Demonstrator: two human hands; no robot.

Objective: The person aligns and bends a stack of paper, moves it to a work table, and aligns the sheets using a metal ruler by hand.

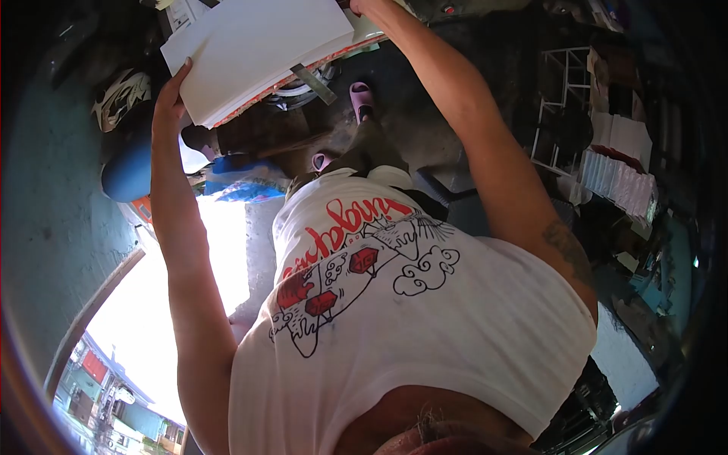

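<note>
A thick stack of white paper sheets (262, 57) lies at the top of the head view, on a board with a worn reddish edge. My left hand (171, 95) is at the stack's left edge, the thumb on top of the sheets and the other fingers mostly hidden. At the stack's far right corner, my right hand (362, 6) is cut by the top of the frame, its fingers bent over something dark that I cannot make out. A flat metal strip (313, 83) sticks out from under the board's near edge.
A blue rounded object (127, 171) and a blue-and-white bag (243, 180) are at the left. White metal racks (565, 83) and stacked papers (620, 178) stand at the right. Below are my feet in pink sandals (362, 98). A bright doorway opens at the lower left.
</note>
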